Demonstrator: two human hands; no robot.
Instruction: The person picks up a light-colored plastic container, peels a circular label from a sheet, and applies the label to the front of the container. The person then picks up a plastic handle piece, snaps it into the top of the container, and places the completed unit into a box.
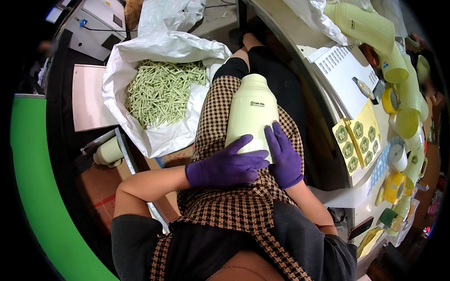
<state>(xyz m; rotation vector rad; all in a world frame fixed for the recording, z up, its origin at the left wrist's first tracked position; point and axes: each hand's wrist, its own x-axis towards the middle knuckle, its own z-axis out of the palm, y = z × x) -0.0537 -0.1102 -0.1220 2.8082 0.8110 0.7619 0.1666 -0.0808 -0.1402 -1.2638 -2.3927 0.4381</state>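
Observation:
A pale yellow-green thermos flask point(253, 110) lies along my lap on a checked apron, its narrower neck end pointing away from me. My left hand point(229, 164), in a purple glove, is wrapped across the flask's near end, with the fingers reaching to the right. On the right side, my right hand point(283, 157), also purple-gloved, presses along the flask wall with two fingertips showing on top. Between them the hands hold the flask, and they cover its near end. A small dark print marks the upper side.
A white woven sack point(117, 84) full of short pale green pieces point(164, 91) stands at the left. On the right-hand table are a spiral notebook point(342, 79), yellow sticker sheets point(358, 136), a phone point(361, 228) and several pale green flask shells point(363, 25). A cream mug point(108, 152) sits lower left.

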